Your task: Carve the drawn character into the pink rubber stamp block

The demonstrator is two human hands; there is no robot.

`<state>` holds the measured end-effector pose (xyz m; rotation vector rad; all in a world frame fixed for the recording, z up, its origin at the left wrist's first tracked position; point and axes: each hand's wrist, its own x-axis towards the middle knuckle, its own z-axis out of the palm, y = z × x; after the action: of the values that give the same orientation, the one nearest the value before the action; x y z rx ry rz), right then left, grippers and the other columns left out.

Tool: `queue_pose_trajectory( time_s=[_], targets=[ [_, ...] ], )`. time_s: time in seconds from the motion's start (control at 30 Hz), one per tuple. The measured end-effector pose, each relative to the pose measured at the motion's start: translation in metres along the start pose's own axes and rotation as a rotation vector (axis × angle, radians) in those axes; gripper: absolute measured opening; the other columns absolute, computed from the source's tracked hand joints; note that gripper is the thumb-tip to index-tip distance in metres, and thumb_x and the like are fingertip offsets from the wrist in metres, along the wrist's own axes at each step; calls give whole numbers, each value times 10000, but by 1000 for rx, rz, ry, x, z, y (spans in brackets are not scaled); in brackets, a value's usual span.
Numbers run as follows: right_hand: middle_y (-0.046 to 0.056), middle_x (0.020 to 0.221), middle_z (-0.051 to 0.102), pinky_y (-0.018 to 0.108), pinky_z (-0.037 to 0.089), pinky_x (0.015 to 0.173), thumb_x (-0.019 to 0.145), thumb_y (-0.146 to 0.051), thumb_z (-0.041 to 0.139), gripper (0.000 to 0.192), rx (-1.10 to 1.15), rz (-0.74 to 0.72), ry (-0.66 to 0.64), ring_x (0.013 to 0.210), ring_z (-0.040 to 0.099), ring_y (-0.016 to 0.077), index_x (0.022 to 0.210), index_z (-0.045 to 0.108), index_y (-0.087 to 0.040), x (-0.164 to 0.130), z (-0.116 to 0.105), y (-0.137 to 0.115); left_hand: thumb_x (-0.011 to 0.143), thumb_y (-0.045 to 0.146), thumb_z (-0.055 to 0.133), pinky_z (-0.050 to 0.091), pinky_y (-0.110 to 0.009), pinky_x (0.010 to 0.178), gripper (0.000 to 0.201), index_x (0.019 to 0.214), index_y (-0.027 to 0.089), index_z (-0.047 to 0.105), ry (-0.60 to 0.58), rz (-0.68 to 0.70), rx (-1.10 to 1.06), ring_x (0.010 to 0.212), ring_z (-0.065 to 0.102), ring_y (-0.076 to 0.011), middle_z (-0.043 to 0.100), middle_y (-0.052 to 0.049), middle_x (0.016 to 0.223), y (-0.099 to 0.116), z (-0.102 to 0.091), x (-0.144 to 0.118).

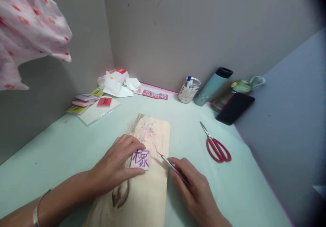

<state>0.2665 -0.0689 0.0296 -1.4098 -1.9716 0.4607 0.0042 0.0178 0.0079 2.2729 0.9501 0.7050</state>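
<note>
A square pale pink carving block (141, 159) with a purple character drawn on it lies on a wooden board (152, 193). My left hand (118, 161) grips the block by its edges, thumb at the near side and fingers at the far side. In my right hand (192, 186) is a slim metal carving knife (174, 169), held like a pen. Its tip is just over the board, to the right of the block and apart from it, by some pink shavings (150, 133). The fingertips around the handle are partly hidden.
Red-handled scissors (217, 149) lie at the right. Behind stand a can with pens (188, 91), a teal tumbler (212, 88), a green-lidded bottle (240, 86) and a leaning phone (235, 108). Carved pieces (154, 94), tissues (114, 86) and several colored blocks (86, 98) lie at the back. Patterned cloth (35, 33) hangs upper left.
</note>
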Motion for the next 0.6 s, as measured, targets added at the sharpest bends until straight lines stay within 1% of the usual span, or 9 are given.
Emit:
queue_pose_trajectory(
  time_s=[0.2, 0.37, 0.6],
  targets=[
    [19, 826, 683, 242, 528, 546, 1041, -222, 494, 237, -26, -96, -54, 641, 679, 153, 1241, 618, -249, -3, -1, 1, 863, 371, 786, 423, -383, 935, 408, 1219, 286, 606, 6, 18, 6, 1088, 533, -274, 629, -38, 1157, 0, 0, 1],
    [33, 837, 622, 248, 513, 525, 1062, -227, 440, 278, -53, -65, -135, 640, 665, 151, 1239, 654, -254, -2, -4, -2, 871, 412, 770, 426, -384, 929, 401, 1216, 288, 609, 17, 21, -8, 1081, 535, -282, 627, -43, 1149, -1, 1, 0],
    [35, 841, 602, 250, 523, 572, 1042, -201, 469, 285, 4, -48, -138, 673, 656, 152, 1214, 691, -250, -2, -4, -3, 870, 399, 782, 419, -378, 935, 412, 1222, 286, 600, 8, 13, -3, 1091, 525, -275, 616, -38, 1158, -2, 2, -1]
  ],
)
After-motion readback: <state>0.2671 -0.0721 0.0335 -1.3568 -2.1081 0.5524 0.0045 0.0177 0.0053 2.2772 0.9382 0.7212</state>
